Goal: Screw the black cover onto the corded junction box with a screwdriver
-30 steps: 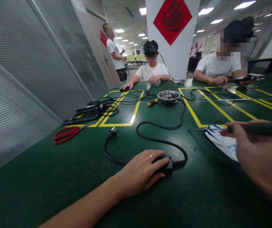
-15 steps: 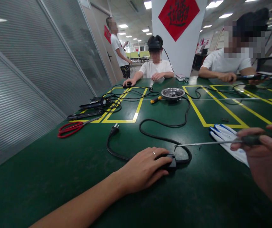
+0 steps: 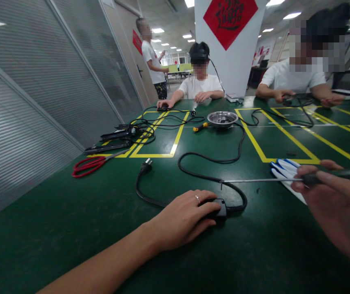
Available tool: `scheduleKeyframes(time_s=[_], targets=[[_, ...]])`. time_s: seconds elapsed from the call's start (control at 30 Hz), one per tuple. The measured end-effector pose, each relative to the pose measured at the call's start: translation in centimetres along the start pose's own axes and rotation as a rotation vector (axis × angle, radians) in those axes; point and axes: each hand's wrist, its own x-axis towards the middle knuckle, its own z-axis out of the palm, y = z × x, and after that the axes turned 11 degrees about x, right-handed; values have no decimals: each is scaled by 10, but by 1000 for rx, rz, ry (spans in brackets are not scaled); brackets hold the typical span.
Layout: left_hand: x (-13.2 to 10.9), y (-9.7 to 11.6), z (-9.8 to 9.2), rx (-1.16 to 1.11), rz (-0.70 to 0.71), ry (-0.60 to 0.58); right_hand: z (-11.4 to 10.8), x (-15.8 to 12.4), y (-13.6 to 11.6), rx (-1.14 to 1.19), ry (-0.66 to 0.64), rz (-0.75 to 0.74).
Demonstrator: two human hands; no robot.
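Note:
My left hand (image 3: 184,218) is closed around a small black box (image 3: 222,209) on a power cord, pressing it to the table. Part of the box is hidden under the fingers. The black cord (image 3: 241,195) leaves the box on the right and curls back across the table. On its other side a short lead ends in a two-pin plug (image 3: 146,165). At the right, my right hand (image 3: 335,204) grips a screwdriver (image 3: 263,180) by its dark handle. The long shaft points left, and a small screw (image 3: 222,185) hangs at its tip, above the cord.
A white and blue glove (image 3: 286,174) lies under the screwdriver. Farther back stand a metal bowl (image 3: 222,118) with small dark parts and a yellow-black tool (image 3: 200,127). Red-handled scissors (image 3: 89,165) and black cabled devices (image 3: 114,141) are at left. Two people sit across the green table.
The screwdriver tip with the screw has moved slightly left and away from me. My left hand stays on the box. The co-worker at right has lowered the dark tool and shifted their hands.

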Motion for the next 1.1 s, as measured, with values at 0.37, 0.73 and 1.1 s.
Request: scheduleKeyframes(time_s=[0.37, 0.73, 1.1], targets=[[0, 0, 2, -5, -20, -1, -1, 7, 2, 55, 308, 246], [0, 2, 1, 12, -30, -40, -9, 7, 8, 9, 143, 231], [2, 3, 2, 46, -30, -49, 1, 1, 4, 142, 192, 264]])
